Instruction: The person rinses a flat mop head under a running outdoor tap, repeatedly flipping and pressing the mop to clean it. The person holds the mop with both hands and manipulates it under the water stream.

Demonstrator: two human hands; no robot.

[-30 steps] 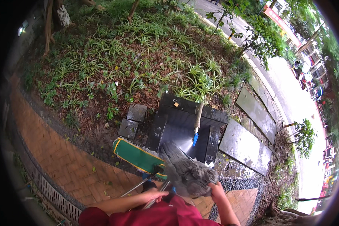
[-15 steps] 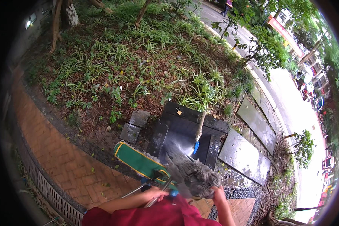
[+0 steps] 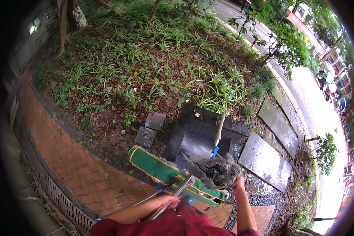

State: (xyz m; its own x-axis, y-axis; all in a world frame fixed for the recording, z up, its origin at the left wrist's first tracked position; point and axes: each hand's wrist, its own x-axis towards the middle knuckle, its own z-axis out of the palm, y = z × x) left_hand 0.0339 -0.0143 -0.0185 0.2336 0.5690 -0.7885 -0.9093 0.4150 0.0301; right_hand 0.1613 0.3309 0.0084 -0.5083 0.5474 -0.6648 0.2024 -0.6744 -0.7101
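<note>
My left hand (image 3: 167, 200) is closed round a metal pole (image 3: 181, 188) that slants up across the green flat mop. My right hand (image 3: 238, 184) grips the right edge of a wet grey mop head (image 3: 216, 171), bunched up at the front of a dark stone basin (image 3: 175, 143). Water sprays into the basin from the tap (image 3: 216, 149) with a blue handle, just behind the grey strands. Below the mop head lies the green flat mop (image 3: 151, 165), with yellow trim and a grey fringe. Whether the held pole joins the grey mop head is hidden.
A padlock (image 3: 197, 115) rests on the basin's back rim. Wet stone slabs (image 3: 265, 161) lie to the right, brick paving (image 3: 74, 161) and a drain grate (image 3: 63, 196) to the left. Behind is a planted bed (image 3: 118, 78); a person (image 3: 246, 4) is on the far road.
My right hand has moved the grey mop head up and away from me, closer to the tap. More of the green mop's right end shows. The whole view has shifted slightly.
</note>
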